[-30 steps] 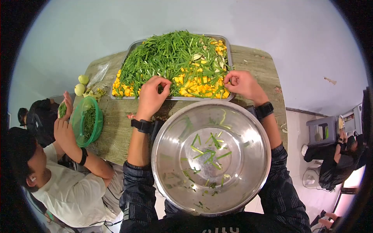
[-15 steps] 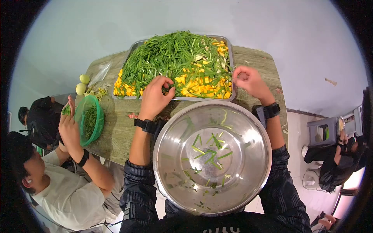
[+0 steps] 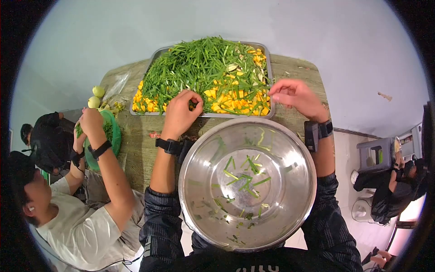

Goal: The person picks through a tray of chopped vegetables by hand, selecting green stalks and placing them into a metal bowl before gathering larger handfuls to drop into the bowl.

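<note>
A metal tray (image 3: 270, 68) holds a heap of cut green chives (image 3: 195, 63) and diced yellow pieces (image 3: 235, 100). At its front edge, my left hand (image 3: 181, 113) has its thumb and forefinger curled in a pinch; whatever lies between them is hidden. My right hand (image 3: 299, 99), slightly blurred, is at the tray's right rim with its fingertips drawn together, and I cannot make out anything in them. Between my forearms sits a large steel bowl (image 3: 290, 213), tilted towards me, with scattered cut chive pieces (image 3: 247, 179) inside.
At left, a co-worker (image 3: 86, 222) holds greens over a green basket (image 3: 117, 140) with both hands. Two pale round vegetables (image 3: 96, 97) and a clear plastic bag (image 3: 117, 86) lie on the wooden table (image 3: 136, 149). Another person sits at right near a grey stool (image 3: 376, 156).
My right hand has turned and shifted slightly, its fingers now pointing left at the rim. My left hand barely moved. The co-worker's raised hand has come to the other over the basket.
</note>
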Available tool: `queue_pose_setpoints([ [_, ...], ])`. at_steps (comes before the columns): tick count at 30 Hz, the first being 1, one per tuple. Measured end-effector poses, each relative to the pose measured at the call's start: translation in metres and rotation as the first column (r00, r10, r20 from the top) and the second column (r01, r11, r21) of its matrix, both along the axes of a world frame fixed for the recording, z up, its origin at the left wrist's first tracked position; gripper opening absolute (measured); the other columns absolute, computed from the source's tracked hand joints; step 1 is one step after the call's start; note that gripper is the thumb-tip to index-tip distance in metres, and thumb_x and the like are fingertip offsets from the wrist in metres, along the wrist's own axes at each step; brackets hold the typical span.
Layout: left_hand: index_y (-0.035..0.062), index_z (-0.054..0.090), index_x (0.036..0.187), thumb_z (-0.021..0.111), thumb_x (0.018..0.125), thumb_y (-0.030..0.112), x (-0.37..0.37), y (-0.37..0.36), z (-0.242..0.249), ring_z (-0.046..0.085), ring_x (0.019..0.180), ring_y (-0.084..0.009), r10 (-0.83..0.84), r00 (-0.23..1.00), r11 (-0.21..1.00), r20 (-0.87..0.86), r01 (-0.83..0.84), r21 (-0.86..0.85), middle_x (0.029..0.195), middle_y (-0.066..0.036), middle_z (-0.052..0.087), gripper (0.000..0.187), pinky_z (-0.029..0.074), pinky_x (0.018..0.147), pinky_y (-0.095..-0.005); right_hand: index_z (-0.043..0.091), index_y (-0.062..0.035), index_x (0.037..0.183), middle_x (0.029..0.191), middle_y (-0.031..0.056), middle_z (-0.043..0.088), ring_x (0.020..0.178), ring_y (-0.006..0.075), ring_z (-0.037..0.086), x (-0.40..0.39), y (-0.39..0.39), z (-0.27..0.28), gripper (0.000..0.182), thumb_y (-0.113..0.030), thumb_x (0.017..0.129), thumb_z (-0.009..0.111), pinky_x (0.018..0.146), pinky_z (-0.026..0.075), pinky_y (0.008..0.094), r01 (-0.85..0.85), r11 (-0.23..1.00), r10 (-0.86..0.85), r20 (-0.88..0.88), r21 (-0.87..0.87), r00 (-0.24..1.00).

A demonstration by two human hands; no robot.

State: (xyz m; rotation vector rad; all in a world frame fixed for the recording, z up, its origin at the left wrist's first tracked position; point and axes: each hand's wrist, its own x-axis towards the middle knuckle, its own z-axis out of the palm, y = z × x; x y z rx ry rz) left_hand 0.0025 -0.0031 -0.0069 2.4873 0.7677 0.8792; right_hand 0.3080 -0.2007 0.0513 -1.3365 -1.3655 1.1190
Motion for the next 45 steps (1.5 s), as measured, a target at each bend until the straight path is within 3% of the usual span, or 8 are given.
queue_pose_setpoints([
  [2, 0.0058, 0.068, 0.09, 0.072, 0.081, 0.007, -0.001, -0.001, 0.003, 0.064, 0.071, -0.0249, 0.016, 1.0, 0.999, 0.013, -0.015, -0.029, 0.083, -0.007, 0.066, 0.009, 0.051, 0.065, -0.0362, 0.071, -0.0033, 0.103, 0.092, -0.002, 0.071, 0.082, 0.0024, 0.062, 0.001, 0.008, -0.011, 0.011, -0.011, 0.095, 0.071, 0.07, 0.049, 0.0207, 0.233, 0.972, -0.233, 0.067, 0.003, 0.97],
  [7, 0.0052, 0.069, 0.092, 0.071, 0.084, 0.005, -0.003, -0.002, 0.006, 0.059, 0.062, -0.0167, 0.025, 0.998, 0.997, 0.052, -0.021, -0.071, 0.083, -0.004, 0.068, 0.008, 0.047, 0.059, -0.0323, 0.071, -0.001, 0.102, 0.091, -0.0004, 0.071, 0.082, 0.0037, 0.063, 0.009, 0.021, -0.043, 0.012, -0.011, 0.094, 0.071, 0.072, 0.049, 0.0211, 0.297, 0.951, -0.3, 0.022, 0.089, 0.954],
  [10, 0.0043, 0.069, 0.094, 0.071, 0.089, 0.004, -0.006, -0.005, 0.016, 0.06, 0.069, -0.0098, 0.056, 0.989, 0.93, 0.138, -0.001, -0.369, 0.084, -0.001, 0.068, 0.006, 0.048, 0.063, -0.0283, 0.071, 0.0005, 0.099, 0.088, -0.0001, 0.07, 0.081, 0.0043, 0.062, 0.009, 0.031, -0.062, 0.012, -0.009, 0.093, 0.072, 0.072, 0.05, 0.0214, 0.308, 0.939, -0.312, -0.001, 0.154, 0.95],
  [12, 0.0034, 0.068, 0.1, 0.071, 0.093, 0.004, -0.01, -0.011, 0.024, 0.06, 0.078, -0.007, -0.06, 0.799, 0.775, 0.598, 0.415, -0.476, 0.086, -0.001, 0.067, 0.008, 0.048, 0.071, -0.0254, 0.071, 0.0012, 0.099, 0.086, -0.0001, 0.069, 0.08, 0.0046, 0.062, 0.01, 0.032, -0.067, 0.012, -0.009, 0.093, 0.072, 0.071, 0.05, 0.0216, 0.296, 0.937, -0.298, -0.015, 0.187, 0.954],
  [16, 0.0042, 0.068, 0.107, 0.071, 0.094, 0.011, -0.019, -0.016, 0.033, 0.061, 0.079, -0.0088, -0.252, 0.742, 0.621, 0.621, 0.616, -0.484, 0.094, -0.004, 0.071, 0.015, 0.048, 0.072, -0.0245, 0.07, -0.0006, 0.092, 0.074, -0.0045, 0.063, 0.067, 0.0026, 0.054, 0.008, 0.028, -0.064, 0.01, -0.009, 0.09, 0.074, 0.06, 0.044, 0.0218, 0.254, 0.957, -0.268, 0.091, 0.143, 0.959],
  [25, 0.0011, 0.071, 0.1, 0.071, 0.095, 0.011, -0.006, 0.005, 0.001, 0.059, 0.068, -0.008, -0.039, 0.98, 0.89, 0.195, 0.123, -0.439, 0.086, -0.002, 0.072, 0.011, 0.047, 0.062, -0.0253, 0.067, -0.0029, 0.079, 0.057, -0.0071, 0.046, 0.054, 0.003, 0.038, 0.005, 0.024, -0.058, 0.013, -0.01, 0.08, 0.078, 0.049, 0.03, 0.0257, 0.18, 0.979, -0.202, 0.321, 0.096, 0.925],
  [39, 0.0023, 0.072, 0.095, 0.072, 0.088, 0.011, -0.001, -0.003, 0.005, 0.058, 0.063, -0.0142, -0.031, 0.999, 0.975, 0.027, 0.037, -0.217, 0.082, -0.006, 0.07, 0.011, 0.046, 0.058, -0.0292, 0.067, -0.0021, 0.08, 0.057, -0.0041, 0.047, 0.055, 0.005, 0.041, 0.006, 0.024, -0.059, 0.01, -0.011, 0.081, 0.073, 0.051, 0.032, 0.0282, 0.193, 0.975, -0.222, 0.397, 0.114, 0.891],
  [45, 0.0027, 0.071, 0.093, 0.072, 0.087, 0.01, -0.002, -0.004, 0.01, 0.062, 0.066, -0.0193, 0.027, 0.998, 0.995, 0.058, -0.021, -0.099, 0.084, -0.008, 0.069, 0.01, 0.048, 0.061, -0.0315, 0.068, -0.0028, 0.085, 0.071, -0.0054, 0.058, 0.065, 0.0027, 0.048, 0.015, 0.017, -0.046, 0.004, -0.007, 0.085, 0.068, 0.06, 0.04, 0.0218, 0.32, 0.921, -0.363, 0.194, 0.223, 0.911],
])
